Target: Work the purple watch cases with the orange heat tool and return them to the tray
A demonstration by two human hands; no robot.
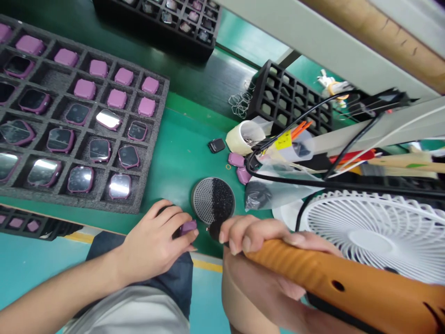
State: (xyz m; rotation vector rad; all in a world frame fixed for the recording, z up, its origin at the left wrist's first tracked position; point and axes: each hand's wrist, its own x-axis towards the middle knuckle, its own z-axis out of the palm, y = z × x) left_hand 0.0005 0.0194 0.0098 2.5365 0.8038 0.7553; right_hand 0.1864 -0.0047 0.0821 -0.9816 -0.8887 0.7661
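Note:
My left hand (163, 236) is closed around a small purple watch case (188, 227) at the front edge of the green bench. Part of that case is hidden under my fingers. In my right hand (257, 236) is an orange electric screwdriver (333, 273), its black nose pointing left towards the watch case, with a small gap between them. Just beyond the nose sits a round dish (204, 200): its left half is a grey perforated plate, its right half is covered with tiny black pieces that look like screws.
A grey foam tray (148, 153) of purple watch cases lies left. Loose purple cases (236, 160), a black case (217, 145) and a white cup (239, 138) stand beyond the dish. A white fan (371, 241), a black cable (295, 182) and a black compartment box (255, 104) crowd the right.

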